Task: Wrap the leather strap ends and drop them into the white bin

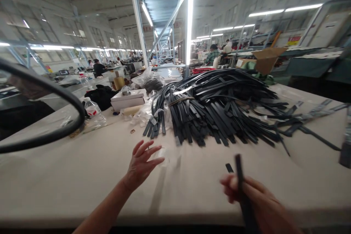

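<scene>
My left hand (pixel 141 166) hovers over the pale tabletop (pixel 82 182), fingers spread and nothing in them. A faint clear scrap of plastic (pixel 165 156) shows by its fingertips. At the lower right, my right hand (pixel 255 193) is closed around a dark strap (pixel 239 170), its end pointing up; this hand is blurred by motion. A second dark strap end (pixel 229 168) pokes out behind the fingers. Beyond both hands lies a large heap of black straps (pixel 214 113), part of it tied in a bundle with a brown band (pixel 179 100).
Left of the heap are a white box (pixel 128 100), a plastic bottle (pixel 94 113) and a black cloth (pixel 101 97). A thick black curved tube (pixel 79 111) crosses the left side. Loose straps (pixel 318 133) trail to the right. Several people work in the background.
</scene>
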Motion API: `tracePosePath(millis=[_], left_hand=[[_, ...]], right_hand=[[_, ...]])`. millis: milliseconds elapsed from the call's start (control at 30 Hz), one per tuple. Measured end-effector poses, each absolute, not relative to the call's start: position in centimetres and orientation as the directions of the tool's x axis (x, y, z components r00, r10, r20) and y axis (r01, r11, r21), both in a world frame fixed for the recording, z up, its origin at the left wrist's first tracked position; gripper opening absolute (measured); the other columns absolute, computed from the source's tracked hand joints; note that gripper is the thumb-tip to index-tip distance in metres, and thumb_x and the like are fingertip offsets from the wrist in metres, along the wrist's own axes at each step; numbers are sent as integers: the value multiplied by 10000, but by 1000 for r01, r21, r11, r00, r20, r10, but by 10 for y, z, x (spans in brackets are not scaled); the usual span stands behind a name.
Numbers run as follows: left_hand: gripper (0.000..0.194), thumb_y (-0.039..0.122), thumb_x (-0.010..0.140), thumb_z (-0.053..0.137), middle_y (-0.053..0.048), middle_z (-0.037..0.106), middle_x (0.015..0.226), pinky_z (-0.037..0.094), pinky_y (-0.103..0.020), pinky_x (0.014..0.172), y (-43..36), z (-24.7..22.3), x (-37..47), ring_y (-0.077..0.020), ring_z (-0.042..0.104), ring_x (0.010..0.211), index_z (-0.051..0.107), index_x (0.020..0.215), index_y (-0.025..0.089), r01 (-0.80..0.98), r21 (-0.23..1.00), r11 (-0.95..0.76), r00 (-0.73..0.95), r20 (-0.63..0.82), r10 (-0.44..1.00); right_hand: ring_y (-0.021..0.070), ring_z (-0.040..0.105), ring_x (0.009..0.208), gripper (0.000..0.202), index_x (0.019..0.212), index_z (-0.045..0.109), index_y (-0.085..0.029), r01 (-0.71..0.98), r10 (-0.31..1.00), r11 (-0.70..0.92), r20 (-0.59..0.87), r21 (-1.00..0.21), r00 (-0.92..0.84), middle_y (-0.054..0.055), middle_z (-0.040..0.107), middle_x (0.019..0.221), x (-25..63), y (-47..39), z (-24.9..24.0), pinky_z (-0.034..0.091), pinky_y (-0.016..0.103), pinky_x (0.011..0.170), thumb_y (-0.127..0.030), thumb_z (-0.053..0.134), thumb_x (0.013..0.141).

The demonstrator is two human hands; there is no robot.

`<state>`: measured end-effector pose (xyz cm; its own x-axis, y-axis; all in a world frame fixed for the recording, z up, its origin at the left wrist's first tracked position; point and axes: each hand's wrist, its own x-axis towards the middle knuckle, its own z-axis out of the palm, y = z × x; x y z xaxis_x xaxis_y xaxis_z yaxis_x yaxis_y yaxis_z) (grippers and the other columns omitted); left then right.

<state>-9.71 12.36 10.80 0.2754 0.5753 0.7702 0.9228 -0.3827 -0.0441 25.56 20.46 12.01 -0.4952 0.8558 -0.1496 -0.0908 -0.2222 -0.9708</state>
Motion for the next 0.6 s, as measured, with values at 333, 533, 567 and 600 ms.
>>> tracePosePath(millis=[333,533,567,600], left_hand=[[204,244,810,738,61,741,1044,333,-367,1141,79,125,-88,-167,538,1169,729,944,397,904,-146,-403,355,782,513],[223,259,767,782,99,760,1007,283,-294,1192,77,150,-110,-121,530,1177,703,968,315,834,-268,-483,513,700,497],[217,251,776,773,94,752,1056,278,-306,1196,78,152,-120,-122,507,1230,701,969,322,827,-294,-478,534,674,510],[204,246,789,760,82,740,1107,277,-320,1196,79,153,-131,-128,482,1276,701,968,322,823,-315,-472,549,654,521]], right_hand=[[253,306,1415,252,1009,752,-269,-40,347,357,173,-933,-922,39,441,1490,144,203,144,221,444,1170,-419,561,940],[237,591,1107,310,999,761,-204,-15,44,444,39,-896,-998,62,712,1063,117,223,139,402,388,1030,-417,545,939],[220,630,986,326,999,761,-190,19,55,413,4,-910,-998,55,722,993,114,223,135,451,361,953,-429,551,930],[205,642,907,339,1004,761,-181,53,70,370,-29,-927,-997,49,726,962,112,222,133,474,341,896,-442,560,922]])
